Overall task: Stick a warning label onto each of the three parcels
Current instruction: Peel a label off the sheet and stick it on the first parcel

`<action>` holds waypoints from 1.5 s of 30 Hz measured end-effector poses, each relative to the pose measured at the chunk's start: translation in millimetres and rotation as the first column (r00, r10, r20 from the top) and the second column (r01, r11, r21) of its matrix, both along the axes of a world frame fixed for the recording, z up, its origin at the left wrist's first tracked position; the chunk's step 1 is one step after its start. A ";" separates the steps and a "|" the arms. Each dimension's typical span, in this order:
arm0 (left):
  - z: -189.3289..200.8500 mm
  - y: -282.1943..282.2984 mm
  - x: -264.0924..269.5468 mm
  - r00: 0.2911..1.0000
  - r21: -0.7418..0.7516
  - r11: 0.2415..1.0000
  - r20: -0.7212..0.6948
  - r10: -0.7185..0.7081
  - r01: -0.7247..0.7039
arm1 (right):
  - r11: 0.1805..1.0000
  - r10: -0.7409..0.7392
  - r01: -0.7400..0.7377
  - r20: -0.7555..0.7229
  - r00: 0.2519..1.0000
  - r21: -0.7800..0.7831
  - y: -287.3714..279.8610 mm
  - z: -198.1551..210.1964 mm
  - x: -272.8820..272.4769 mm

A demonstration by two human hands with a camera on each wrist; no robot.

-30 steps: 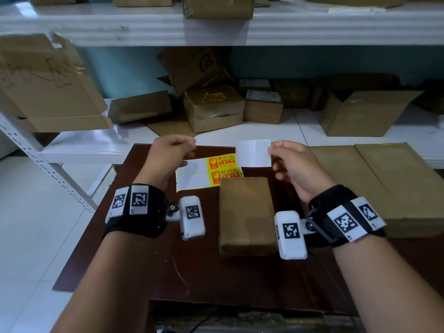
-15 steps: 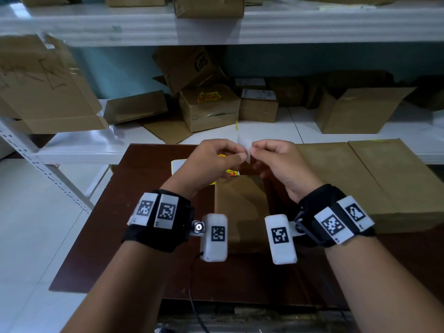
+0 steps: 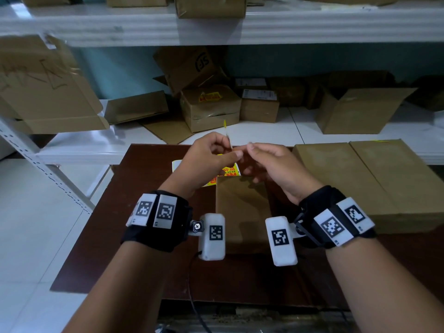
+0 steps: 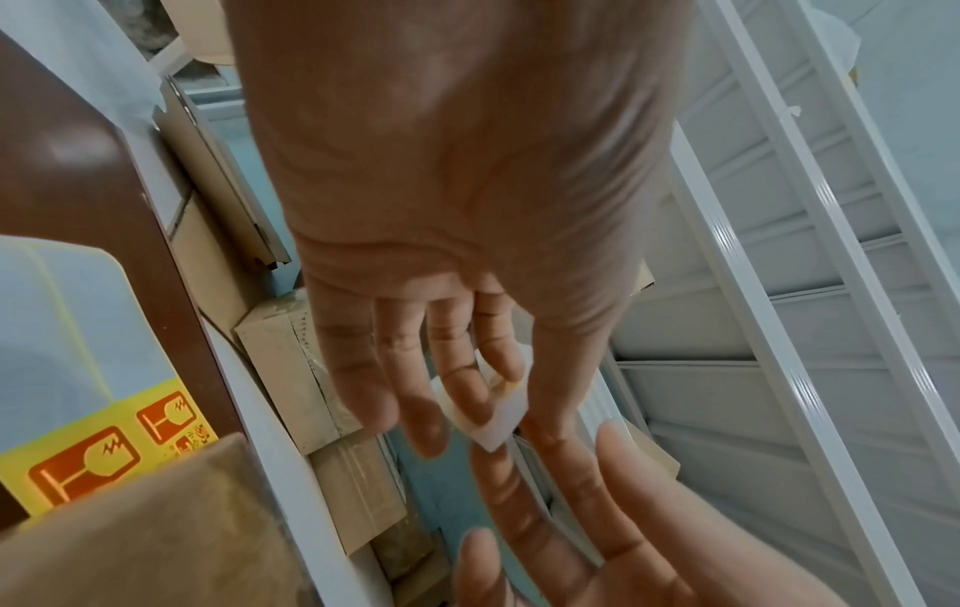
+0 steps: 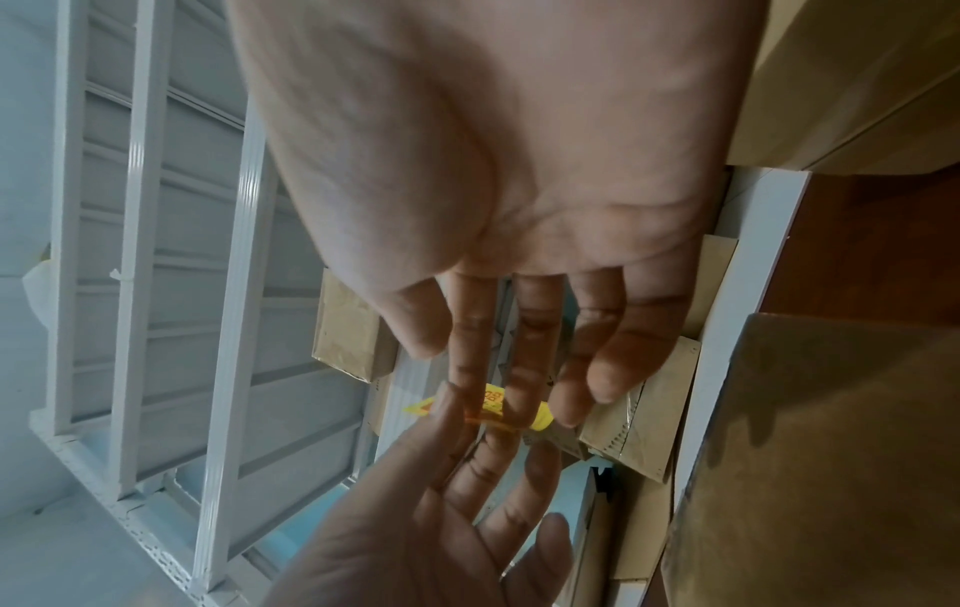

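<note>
Above the brown table my left hand pinches a yellow warning label with a white back, seen edge-on. In the left wrist view its white side shows between thumb and fingers. My right hand meets it from the right, fingers nearly straight, their tips at the label's yellow face. Below the hands lies a small brown parcel. The label sheet lies beyond it, partly hidden. Two larger parcels lie side by side on the right.
A white shelf runs behind the table, crowded with cartons; one carton bears a yellow label. A slanted white rack post stands at the left over a white floor. An upper shelf holds more boxes.
The hands came together over the small parcel. The label, held flat in my right hand a second ago, is now edge-on and pinched by my left hand. The sheet stayed on the table.
</note>
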State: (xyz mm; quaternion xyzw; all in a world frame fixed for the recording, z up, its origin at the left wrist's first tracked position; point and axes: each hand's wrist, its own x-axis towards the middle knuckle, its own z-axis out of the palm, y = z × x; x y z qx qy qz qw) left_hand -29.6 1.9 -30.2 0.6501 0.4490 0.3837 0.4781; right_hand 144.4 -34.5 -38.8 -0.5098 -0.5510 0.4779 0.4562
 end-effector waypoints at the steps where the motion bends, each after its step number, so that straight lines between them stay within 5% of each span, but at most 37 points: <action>1: -0.1 1.0 -1.3 1.000 0.003 1.000 -0.008 0.007 -0.007 | 1.000 0.005 -0.005 0.008 1.000 0.005 0.4 -1.0 0.9; 10: 4.9 5.4 -20.5 0.998 -0.065 0.997 0.057 -0.025 0.028 | 0.969 -0.243 0.244 -0.032 0.970 0.034 8.7 -2.5 21.3; 45: -2.8 8.1 -26.0 0.997 -0.112 0.991 0.010 -0.077 0.078 | 0.985 -0.156 0.156 0.000 0.988 -0.079 4.3 1.6 26.3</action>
